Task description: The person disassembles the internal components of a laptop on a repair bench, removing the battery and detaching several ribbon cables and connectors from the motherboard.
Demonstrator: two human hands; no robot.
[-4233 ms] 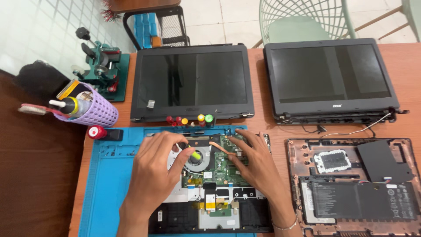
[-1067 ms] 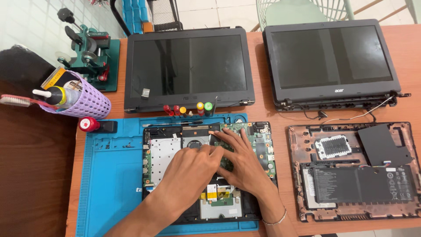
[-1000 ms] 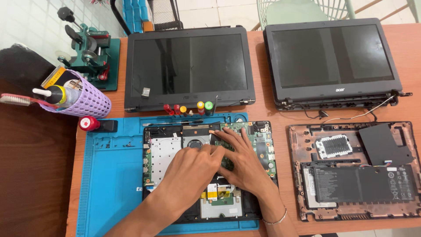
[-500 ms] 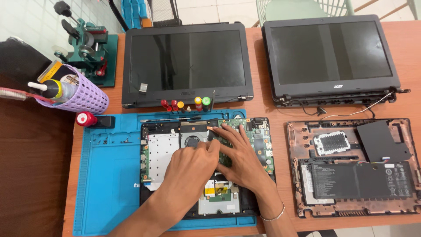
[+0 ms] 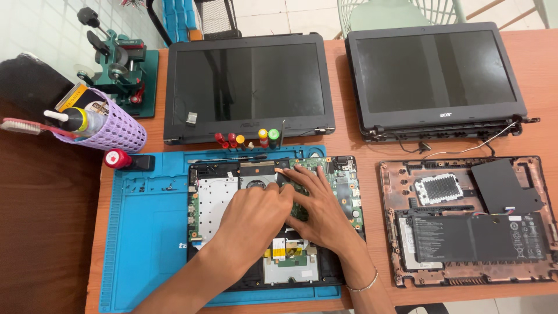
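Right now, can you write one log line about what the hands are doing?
left hand: on opened laptop base | right hand: flat on green circuit board | blue mat underneath

Wood table [image 5: 58,232], tiled floor [image 5: 290,14].

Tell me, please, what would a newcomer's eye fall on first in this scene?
Most striking are the two hands pressed together on the opened laptop base on the blue mat: the left hand lies partly over the right hand, above the green circuit board. Behind the mat, two detached laptop screens lie flat side by side. At right sits a second opened base with its black battery showing.
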